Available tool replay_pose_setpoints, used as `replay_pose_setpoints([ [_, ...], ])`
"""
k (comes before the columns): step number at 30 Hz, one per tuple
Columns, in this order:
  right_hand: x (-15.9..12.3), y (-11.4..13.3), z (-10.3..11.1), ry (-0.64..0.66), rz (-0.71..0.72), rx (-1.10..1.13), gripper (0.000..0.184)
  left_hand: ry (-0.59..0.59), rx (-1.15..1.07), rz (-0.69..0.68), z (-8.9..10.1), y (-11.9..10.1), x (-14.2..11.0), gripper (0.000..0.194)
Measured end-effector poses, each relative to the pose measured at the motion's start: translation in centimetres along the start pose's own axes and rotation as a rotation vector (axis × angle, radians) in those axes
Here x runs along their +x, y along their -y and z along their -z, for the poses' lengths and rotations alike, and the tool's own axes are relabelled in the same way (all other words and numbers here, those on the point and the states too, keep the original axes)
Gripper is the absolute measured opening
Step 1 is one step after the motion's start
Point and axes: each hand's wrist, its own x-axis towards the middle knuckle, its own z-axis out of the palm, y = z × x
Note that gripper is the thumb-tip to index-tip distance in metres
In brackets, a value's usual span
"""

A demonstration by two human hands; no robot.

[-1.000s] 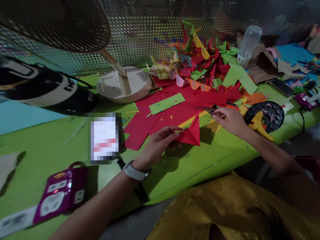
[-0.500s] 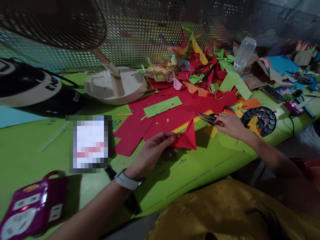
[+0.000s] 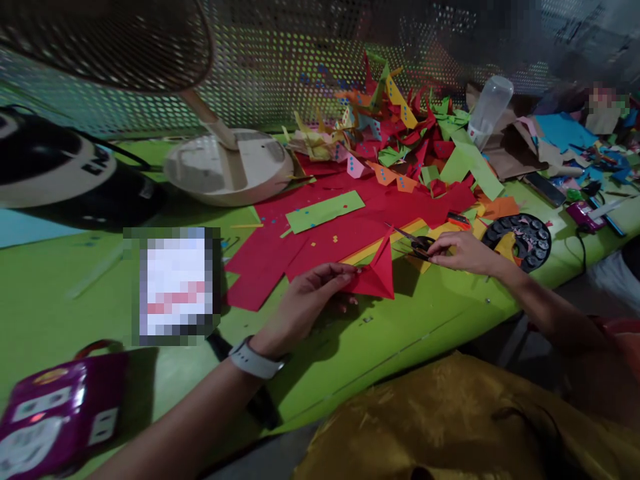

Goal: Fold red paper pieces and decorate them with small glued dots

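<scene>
Solid bright red folded paper (image 3: pixel 383 275), pale green strip (image 3: pixel 326 212) with coloured dots.

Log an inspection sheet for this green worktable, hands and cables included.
Surface: green tabletop, loose paper bits scattered.
Job's things: red folded paper; scissors.
Clutter: heap of coloured paper pieces; black round tray beyond the scissors, paper scraps in it.
Hands: left hand pinches the red folded paper; right hand holds the scissors by the handles.
Cables: dark cord at right, running toward the near edge.
Surroundings: fan base on the table; perforated panel behind.
</scene>
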Motion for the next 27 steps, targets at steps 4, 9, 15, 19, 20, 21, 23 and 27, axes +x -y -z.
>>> replay_pose_setpoints([
  [4, -0.6, -0.1, -0.1, 0.038, -0.052, 0.074, 0.017, -0.010, -0.003, -0.002, 0.0, -0.1, -0.1, 0.045],
  [9, -0.1, -1.3, 0.8, -0.138, -0.090, 0.127, 0.019, -0.019, 0.003, 0.024, -0.1, -0.1, -0.2, 0.043],
  [15, 1.3, -1.9, 2.6, -0.556, -0.128, -0.077, 0.035, -0.013, 0.035, -0.009, -0.4, -0.1, -0.3, 0.045],
  [19, 0.9, 0.0, 0.6, -0.439, -0.104, -0.439, 0.027, -0.037, 0.083, -0.051, -0.5, -0.4, -0.7, 0.047],
  [20, 0.7, 0.6, -0.2, -0.323, -0.109, -0.523, 0.025, -0.044, 0.093, -0.069, -0.5, -0.4, -0.7, 0.047],
  [21, 0.6, 1.1, -0.9, -0.211, -0.124, -0.588, 0.026, -0.046, 0.100, -0.087, -0.5, -0.4, -0.8, 0.046],
  [23, 0.6, 2.0, -1.9, -0.055, -0.167, -0.681, 0.031, -0.038, 0.112, -0.125, -0.4, -0.2, -0.7, 0.045],
  [27, 1.8, 3.2, -1.9, 0.035, -0.233, -0.743, 0.032, -0.017, 0.123, -0.186, -0.3, 0.2, -0.3, 0.039],
])
